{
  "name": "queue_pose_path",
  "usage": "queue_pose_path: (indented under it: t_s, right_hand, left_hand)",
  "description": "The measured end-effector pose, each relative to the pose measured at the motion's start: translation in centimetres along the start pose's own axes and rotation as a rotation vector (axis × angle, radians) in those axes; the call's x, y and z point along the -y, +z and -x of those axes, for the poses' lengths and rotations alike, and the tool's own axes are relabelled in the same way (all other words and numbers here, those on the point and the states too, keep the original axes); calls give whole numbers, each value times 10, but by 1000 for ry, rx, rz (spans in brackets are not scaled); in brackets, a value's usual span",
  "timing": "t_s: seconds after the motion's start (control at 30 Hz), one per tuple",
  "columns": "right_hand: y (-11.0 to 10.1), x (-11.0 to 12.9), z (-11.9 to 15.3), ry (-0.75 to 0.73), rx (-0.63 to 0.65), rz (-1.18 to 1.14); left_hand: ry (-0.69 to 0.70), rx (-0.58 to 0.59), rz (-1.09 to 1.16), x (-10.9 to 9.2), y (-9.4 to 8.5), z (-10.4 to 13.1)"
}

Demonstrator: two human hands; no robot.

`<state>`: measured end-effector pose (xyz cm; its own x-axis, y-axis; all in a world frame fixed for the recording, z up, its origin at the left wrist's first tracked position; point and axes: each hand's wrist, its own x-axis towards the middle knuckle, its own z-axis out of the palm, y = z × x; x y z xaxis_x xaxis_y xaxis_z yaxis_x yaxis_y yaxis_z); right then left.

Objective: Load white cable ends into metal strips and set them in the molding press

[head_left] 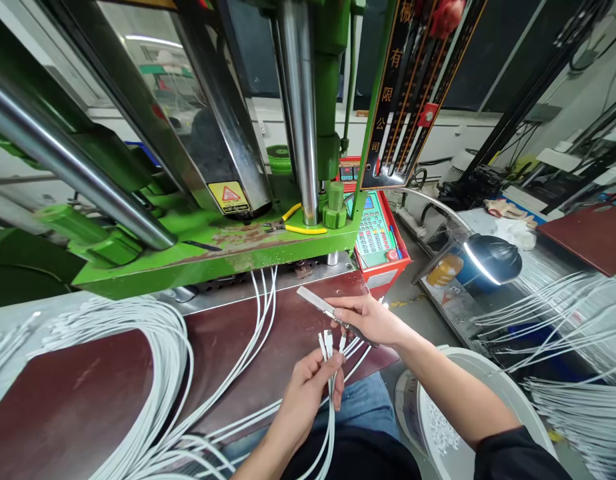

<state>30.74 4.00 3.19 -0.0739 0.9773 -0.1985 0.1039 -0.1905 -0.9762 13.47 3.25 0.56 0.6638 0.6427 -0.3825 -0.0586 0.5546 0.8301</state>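
My left hand (pixel 313 380) is closed around a small bunch of white cables (pixel 331 417), with pale plug ends (pixel 329 341) pointing up above the thumb. Just above it, my right hand (pixel 371 319) grips a hand tool with a flat silvery blade (pixel 314 299) and a dark handle. The blade points up and left, away from the plugs. Part of the handle is hidden by my right fingers, so its exact kind is unclear. More white cables (pixel 253 340) run from under the green press across the brown table board (pixel 288 320).
A large coil of white cables (pixel 175 333) lies on the left. Yellow-handled pliers (pixel 304 229) rest on the green press base (pixel 233 250). Right of it stand a red control panel (pixel 381 233) and a white bucket (pixel 508 373) with small white pieces. Cable bundles (pixel 578 413) fill the far right.
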Motion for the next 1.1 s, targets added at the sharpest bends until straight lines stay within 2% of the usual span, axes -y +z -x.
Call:
queue_pose_path:
  t_s: [0.17,0.4,0.6,0.8,1.0,1.1]
  right_hand:
    - [3,4,3,-26,55,-82]
    - [5,-2,0,-66,55,-39]
    - [5,-5,0,-66,96,-76]
    - [7,-7,0,-88,80,-2]
    - [-2,2,2,-48,72,-12]
    - [-6,1,1,-43,65,-53]
  left_hand:
    - [-29,-10,-20,-1,4,-1]
    - [-52,-45,-41,3,1,0]
    - [-58,-28,-75,1,-1,-1]
    - [-58,-17,-42,0,-1,-2]
    - [-75,-12,144,-7,1,3]
    - [-50,-34,163,-9,-1,2]
